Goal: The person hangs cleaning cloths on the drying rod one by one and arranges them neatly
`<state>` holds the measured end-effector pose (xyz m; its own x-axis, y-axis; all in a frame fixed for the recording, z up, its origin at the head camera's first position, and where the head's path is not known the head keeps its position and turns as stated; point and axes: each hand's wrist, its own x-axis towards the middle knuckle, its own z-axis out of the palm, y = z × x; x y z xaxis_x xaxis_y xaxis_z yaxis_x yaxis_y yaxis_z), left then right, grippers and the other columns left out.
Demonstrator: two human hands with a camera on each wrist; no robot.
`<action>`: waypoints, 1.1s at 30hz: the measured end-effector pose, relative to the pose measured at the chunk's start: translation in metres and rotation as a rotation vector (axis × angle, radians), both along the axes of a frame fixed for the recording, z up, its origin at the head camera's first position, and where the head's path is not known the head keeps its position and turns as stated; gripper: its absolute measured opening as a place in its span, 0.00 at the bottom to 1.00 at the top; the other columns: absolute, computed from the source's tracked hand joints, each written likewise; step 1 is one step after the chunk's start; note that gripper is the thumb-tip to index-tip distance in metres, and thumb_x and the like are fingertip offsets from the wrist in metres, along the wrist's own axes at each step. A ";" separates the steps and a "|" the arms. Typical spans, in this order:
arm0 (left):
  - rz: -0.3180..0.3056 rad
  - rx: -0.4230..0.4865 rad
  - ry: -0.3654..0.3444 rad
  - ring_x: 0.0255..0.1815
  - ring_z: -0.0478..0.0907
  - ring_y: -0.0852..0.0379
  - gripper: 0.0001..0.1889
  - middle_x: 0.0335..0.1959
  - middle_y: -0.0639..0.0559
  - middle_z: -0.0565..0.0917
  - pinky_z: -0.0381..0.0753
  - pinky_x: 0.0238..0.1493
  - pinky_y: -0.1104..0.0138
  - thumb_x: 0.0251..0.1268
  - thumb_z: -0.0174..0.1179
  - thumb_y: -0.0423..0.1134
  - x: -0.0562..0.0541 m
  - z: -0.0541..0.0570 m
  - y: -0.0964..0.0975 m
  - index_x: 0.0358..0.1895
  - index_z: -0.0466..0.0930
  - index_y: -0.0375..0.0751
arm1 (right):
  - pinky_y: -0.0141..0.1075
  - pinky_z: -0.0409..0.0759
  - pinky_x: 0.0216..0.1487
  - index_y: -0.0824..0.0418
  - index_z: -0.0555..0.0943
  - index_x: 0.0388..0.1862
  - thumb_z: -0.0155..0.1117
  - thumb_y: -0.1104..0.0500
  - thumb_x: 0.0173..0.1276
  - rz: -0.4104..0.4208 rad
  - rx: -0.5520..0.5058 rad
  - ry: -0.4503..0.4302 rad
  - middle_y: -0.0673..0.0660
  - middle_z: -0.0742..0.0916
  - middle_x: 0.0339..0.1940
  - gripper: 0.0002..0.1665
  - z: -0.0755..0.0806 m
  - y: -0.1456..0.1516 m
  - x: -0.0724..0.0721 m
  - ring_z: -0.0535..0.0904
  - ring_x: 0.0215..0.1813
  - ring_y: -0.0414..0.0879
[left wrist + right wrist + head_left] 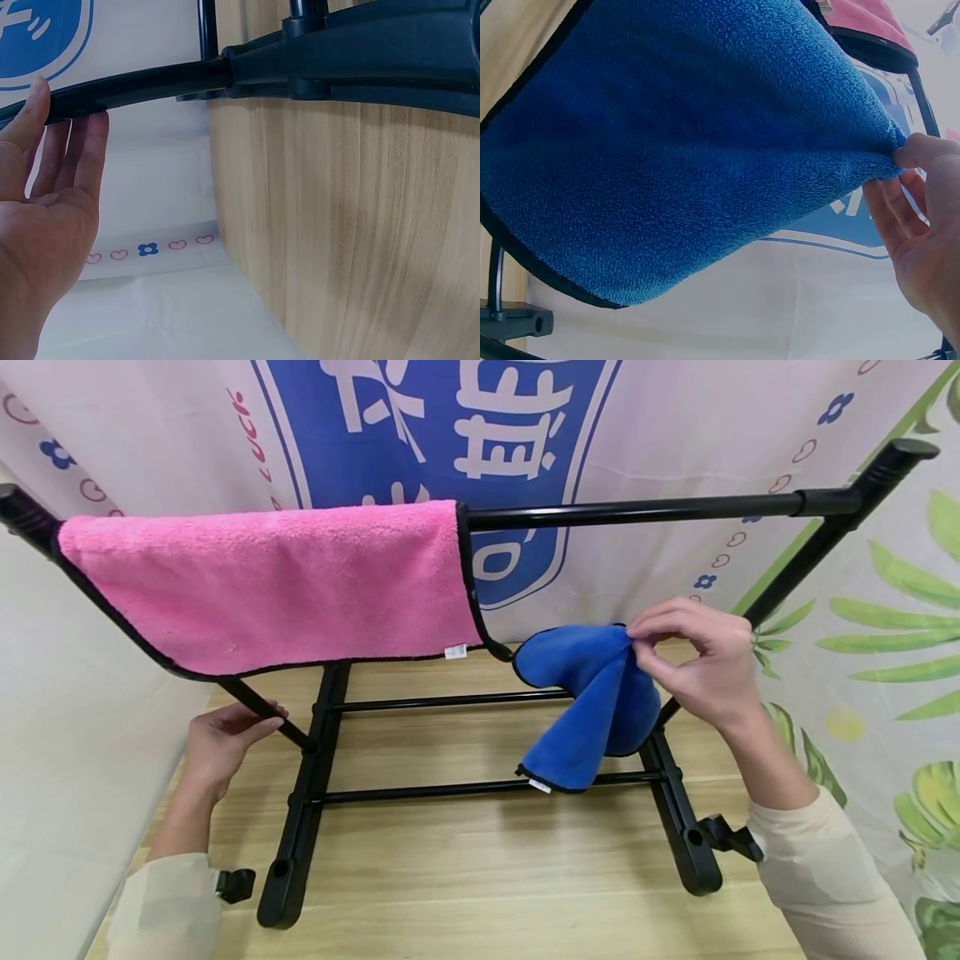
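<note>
A blue towel (592, 693) with black edging hangs in loose folds from my right hand (705, 660), below the right half of the rack's top bar (637, 514). In the right wrist view that hand (930, 217) pinches the towel (682, 150) at one gathered spot. My left hand (225, 743) holds the left post of the black rack (258, 702) low down, thumb on one side and fingers on the other, as the left wrist view of the hand (56, 172) shows. A pink towel (277, 585) with black trim is draped over the bar's left half.
The rack's feet (296, 860) stand on a wood-patterned surface (487, 877), joined by two thin crossbars (435, 791). Behind the rack hangs a white curtain (667, 427) with a blue print. A leaf-patterned sheet (885, 635) stands at the right.
</note>
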<state>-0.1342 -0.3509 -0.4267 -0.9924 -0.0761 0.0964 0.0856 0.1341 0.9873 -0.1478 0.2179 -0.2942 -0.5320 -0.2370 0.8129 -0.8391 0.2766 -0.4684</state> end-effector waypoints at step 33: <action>0.088 -0.084 -0.028 0.39 0.87 0.69 0.15 0.39 0.62 0.91 0.81 0.48 0.81 0.66 0.71 0.31 0.007 0.004 0.009 0.53 0.85 0.27 | 0.24 0.84 0.39 0.79 0.86 0.26 0.65 0.77 0.56 -0.201 -0.269 0.111 0.68 0.88 0.29 0.04 0.047 -0.015 -0.005 0.85 0.35 0.38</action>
